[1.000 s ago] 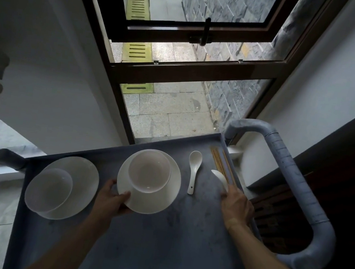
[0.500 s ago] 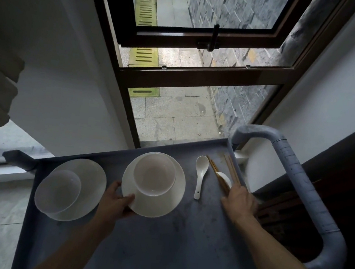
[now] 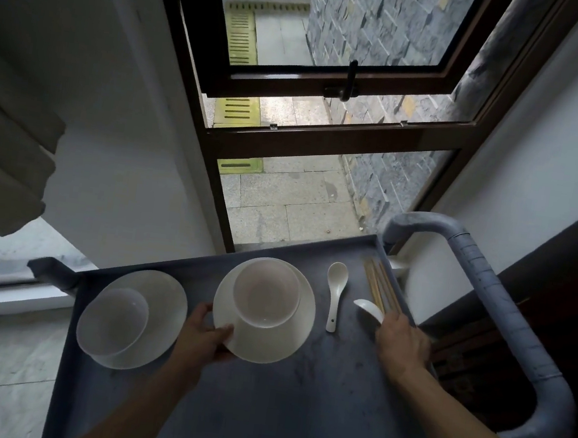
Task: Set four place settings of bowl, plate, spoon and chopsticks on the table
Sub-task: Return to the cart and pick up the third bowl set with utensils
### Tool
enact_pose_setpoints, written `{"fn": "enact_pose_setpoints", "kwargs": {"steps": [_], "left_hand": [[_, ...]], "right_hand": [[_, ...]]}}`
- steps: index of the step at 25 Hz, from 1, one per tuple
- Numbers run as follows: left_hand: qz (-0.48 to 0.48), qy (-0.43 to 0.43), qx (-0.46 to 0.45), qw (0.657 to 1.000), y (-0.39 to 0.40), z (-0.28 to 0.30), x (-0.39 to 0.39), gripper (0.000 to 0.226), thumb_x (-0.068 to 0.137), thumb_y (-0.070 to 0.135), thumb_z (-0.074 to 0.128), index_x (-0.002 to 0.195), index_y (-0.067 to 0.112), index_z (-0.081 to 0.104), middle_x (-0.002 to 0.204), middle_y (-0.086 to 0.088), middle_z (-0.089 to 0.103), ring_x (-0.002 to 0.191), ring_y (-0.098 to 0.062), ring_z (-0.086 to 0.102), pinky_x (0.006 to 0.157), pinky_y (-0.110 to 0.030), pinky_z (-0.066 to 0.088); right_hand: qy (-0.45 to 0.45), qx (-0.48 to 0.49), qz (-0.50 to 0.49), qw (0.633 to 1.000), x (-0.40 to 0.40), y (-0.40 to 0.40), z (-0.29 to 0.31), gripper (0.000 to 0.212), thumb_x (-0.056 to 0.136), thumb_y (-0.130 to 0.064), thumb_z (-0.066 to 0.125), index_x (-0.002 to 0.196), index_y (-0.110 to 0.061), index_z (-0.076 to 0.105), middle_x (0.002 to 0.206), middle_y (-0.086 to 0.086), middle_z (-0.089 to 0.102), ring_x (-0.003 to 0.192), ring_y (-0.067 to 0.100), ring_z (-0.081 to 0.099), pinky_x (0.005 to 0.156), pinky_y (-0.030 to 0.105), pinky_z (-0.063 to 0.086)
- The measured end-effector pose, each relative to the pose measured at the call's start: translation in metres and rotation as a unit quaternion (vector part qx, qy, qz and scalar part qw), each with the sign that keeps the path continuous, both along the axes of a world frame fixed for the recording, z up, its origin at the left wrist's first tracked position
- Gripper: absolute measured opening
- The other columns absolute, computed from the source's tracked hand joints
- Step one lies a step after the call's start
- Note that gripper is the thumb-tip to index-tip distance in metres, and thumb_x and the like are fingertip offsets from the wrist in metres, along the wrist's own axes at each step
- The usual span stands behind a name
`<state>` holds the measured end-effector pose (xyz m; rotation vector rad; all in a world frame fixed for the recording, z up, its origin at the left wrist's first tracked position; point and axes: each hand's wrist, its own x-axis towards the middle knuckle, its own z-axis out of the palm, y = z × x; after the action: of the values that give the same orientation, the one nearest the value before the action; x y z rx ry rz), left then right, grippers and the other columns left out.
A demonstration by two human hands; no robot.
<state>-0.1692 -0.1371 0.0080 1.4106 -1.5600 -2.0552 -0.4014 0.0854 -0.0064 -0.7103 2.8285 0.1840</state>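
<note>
Currently, left hand (image 3: pixel 206 333) pinches the near-left rim of a plate (image 3: pixel 273 343) with a bowl (image 3: pixel 266 291) on it, mid-cart (image 3: pixel 291 404). Right hand (image 3: pixel 399 345) closes on a spoon (image 3: pixel 369 309) and seemingly the chopsticks (image 3: pixel 379 289) at the right edge; grip on those unclear. Second spoon (image 3: pixel 335 296) lies free. Judgement: lift the plate level, thumb on top, so the bowl doesn't slide
</note>
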Motion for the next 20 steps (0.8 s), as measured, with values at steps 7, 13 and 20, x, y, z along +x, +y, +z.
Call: {"fn": "enact_pose_setpoints", "kwargs": {"steps": [7,13,20], "left_hand": [[-0.059,0.009,0.009,0.998,0.005,0.009,-0.008,0.043,0.089,-0.002,0.063,0.126,0.012,0.047,0.105,-0.019,0.066,0.082,-0.033,0.072,0.06,-0.041,0.061],[-0.164,0.015,0.011,0.986,0.035,0.02,-0.029,0.038,0.089,-0.001,0.063,0.12,0.017,0.052,0.097,-0.016,0.068,0.078,-0.03,0.072,0.059,-0.039,0.06],[-0.301,0.033,0.022,0.953,0.098,0.032,-0.06,0.033,0.09,-0.001,0.06,0.118,0.017,0.054,0.097,-0.023,0.07,0.08,-0.035,0.071,0.065,-0.044,0.06]], "right_hand": [[-0.099,-0.3,-0.209,0.925,0.03,0.006,0.03,0.052,0.102,-0.05,0.027,0.12,-0.011,0.056,0.113,0.02,0.065,0.105,0.039,0.061,0.087,0.041,0.047],[-0.208,-0.537,-0.379,0.724,0.057,0.031,0.033,0.04,0.085,-0.056,0.062,0.065,-0.022,0.056,0.052,-0.007,0.053,0.047,0.014,0.047,0.049,0.025,0.039],[-0.147,-0.593,-0.432,0.664,0.079,0.109,0.045,0.011,0.08,-0.021,0.078,0.082,-0.011,0.073,0.052,-0.01,0.062,0.052,0.009,0.058,0.059,0.027,0.045]]}}
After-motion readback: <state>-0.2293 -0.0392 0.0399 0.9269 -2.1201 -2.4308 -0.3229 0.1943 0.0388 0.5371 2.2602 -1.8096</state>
